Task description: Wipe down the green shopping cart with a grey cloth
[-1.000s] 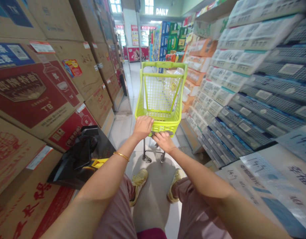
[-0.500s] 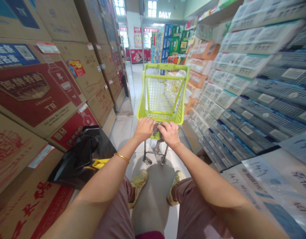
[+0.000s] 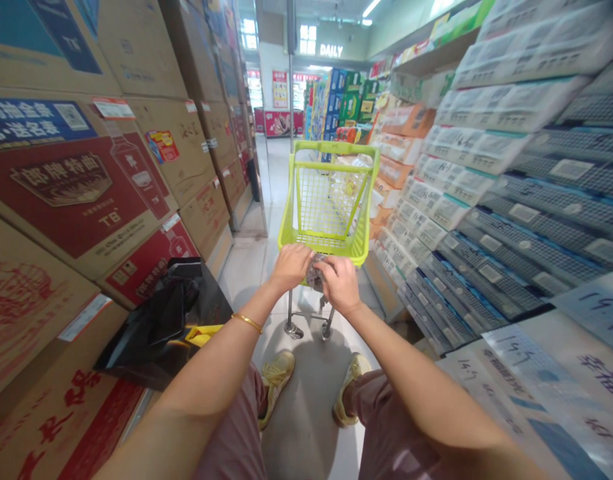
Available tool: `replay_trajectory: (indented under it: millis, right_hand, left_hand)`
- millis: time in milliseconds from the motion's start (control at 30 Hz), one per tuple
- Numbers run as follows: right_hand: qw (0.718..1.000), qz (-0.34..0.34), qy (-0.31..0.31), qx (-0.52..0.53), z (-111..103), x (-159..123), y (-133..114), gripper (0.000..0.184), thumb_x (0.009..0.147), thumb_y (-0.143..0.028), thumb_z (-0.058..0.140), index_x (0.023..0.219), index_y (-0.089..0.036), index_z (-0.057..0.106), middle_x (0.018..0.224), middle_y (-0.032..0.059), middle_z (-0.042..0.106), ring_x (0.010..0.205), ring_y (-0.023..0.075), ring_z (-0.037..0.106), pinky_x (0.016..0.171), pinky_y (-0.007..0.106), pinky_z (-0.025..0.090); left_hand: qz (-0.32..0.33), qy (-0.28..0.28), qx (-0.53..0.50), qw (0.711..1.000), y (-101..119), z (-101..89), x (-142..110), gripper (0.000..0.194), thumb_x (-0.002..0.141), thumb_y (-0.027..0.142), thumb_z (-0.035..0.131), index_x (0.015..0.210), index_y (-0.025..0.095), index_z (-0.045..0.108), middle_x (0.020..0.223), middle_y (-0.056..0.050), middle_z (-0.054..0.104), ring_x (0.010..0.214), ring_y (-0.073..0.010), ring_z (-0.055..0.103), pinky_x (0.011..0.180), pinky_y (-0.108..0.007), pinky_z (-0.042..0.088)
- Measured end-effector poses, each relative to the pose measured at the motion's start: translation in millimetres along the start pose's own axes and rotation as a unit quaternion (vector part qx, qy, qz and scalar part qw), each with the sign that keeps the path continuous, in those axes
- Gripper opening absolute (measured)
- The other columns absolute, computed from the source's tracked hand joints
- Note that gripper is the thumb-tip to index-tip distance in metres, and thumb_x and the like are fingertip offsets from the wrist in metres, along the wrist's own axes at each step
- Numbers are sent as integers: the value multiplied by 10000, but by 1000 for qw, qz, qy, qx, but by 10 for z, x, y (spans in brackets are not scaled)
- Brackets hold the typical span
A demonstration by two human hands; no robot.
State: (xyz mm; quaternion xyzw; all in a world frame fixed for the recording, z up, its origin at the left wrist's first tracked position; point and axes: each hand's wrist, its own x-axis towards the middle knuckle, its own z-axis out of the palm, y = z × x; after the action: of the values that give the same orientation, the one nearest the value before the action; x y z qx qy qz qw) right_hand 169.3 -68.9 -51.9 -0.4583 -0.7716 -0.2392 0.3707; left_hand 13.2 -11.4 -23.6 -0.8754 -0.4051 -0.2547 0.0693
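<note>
Currently in hand: a bunched grey cloth [image 3: 315, 275] at the near edge of the lime-green cart [image 3: 321, 200], between the two hands.
Right hand [image 3: 340, 283]: thumb and fingers pinching the cloth; palm side hidden.
Left hand [image 3: 291, 265]: palm down, fingers curled over the cart's near edge, tips just beside the cloth; cannot tell whether they also grip it.
Left wrist: gold-coloured bracelet [image 3: 247, 323].
Cart position: upright on the pale floor [image 3: 306, 427], directly ahead; two near casters visible.
Behind cart mesh: clear-wrapped goods [image 3: 347, 187]; cannot tell whether inside the cart or beyond it.
Feet: two yellowish shoes [image 3: 277, 379], apart, near the casters.
Left side: stacked cartons [image 3: 81, 183]; black bag [image 3: 206, 290] in front of them, yellow item [image 3: 201, 335] at its side.
Right side: stacks of pale wrapped packs [image 3: 479, 143] and grey-blue packs [image 3: 501, 260].
Aisle end: lit "DAILY" sign [image 3: 331, 51].
</note>
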Motion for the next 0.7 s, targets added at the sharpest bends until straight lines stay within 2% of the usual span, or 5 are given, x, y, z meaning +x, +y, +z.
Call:
replay_trajectory:
  millis: [167,333,467,567,700]
  right_hand:
    - [980,142,111,81,-193,277,84,256,790,-147,459,1006,-197,587,993,84,503,978,215,447,877,362,383]
    - [917,294,207,173,-188,463,157,190,802,-262,468,975,-203,518,985,61,489,1010,200,457,930,387,369]
    - [862,397,241,202,-150,549,137,217,807,-325,477,986,-203,480,1020,64,487,1014,186,458,943,378,357]
    - [839,436,237,223,-114,583,89,237,811,-362,472,990,-207,473,1023,59,486,1016,181,458,939,371,358]
    - [857,406,212,237,-119,605,68,213,800,-341,488,973,-215,498,1014,39,481,992,159,472,941,339,364]
  left_hand:
    - [17,-7,-45,999,-42,-26,-34,429,954,394,220,904,170,583,885,-72,617,879,-201,544,794,-344,353]
    - [36,-27,-59,997,-28,-45,-48,582,773,647,480,1071,154,569,1031,-104,617,981,-252,530,873,-386,347]
    - [44,-39,-51,997,80,-68,-45,731,649,719,567,1121,162,554,1078,-113,601,995,-270,511,880,-401,337]
    - [49,-45,-50,997,166,-52,-24,590,713,662,554,1059,186,600,1050,-100,606,965,-257,510,844,-394,342]
    - [24,-48,-88,995,226,2,33,266,848,415,506,843,208,673,950,-60,643,933,-221,531,808,-367,339]
